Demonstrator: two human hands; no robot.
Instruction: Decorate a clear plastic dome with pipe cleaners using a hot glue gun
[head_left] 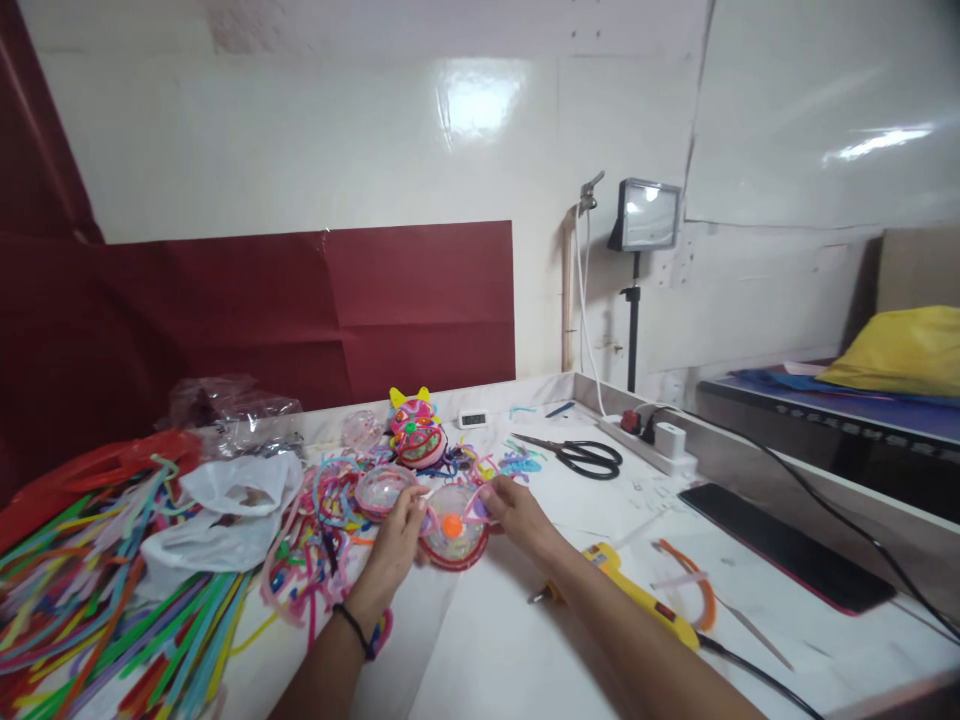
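Note:
Between my two hands is a clear plastic half-dome (pixel 455 548) with a red-pink rim, an orange ball on its front and pink-and-purple pieces at its upper sides. My left hand (pixel 390 560), a dark band at its wrist, pinches the left piece. On the other side, the fingers of my right hand (pixel 519 515) close on the right piece. Just behind my left hand sits another clear dome (pixel 385 490) with a pink edge. A colourful animal-head craft (pixel 415 430) with yellow ears stands farther back. Under my right forearm lies a yellow glue gun (pixel 622 585).
Many coloured pipe cleaners (pixel 195 640) and a white plastic bag (pixel 225 520) cover the left side. Black-handled scissors (pixel 589 457), a small digital clock (pixel 472 419), a power strip (pixel 649 445) and a dark phone (pixel 784 545) lie toward the back and right. Cords run along the right edge.

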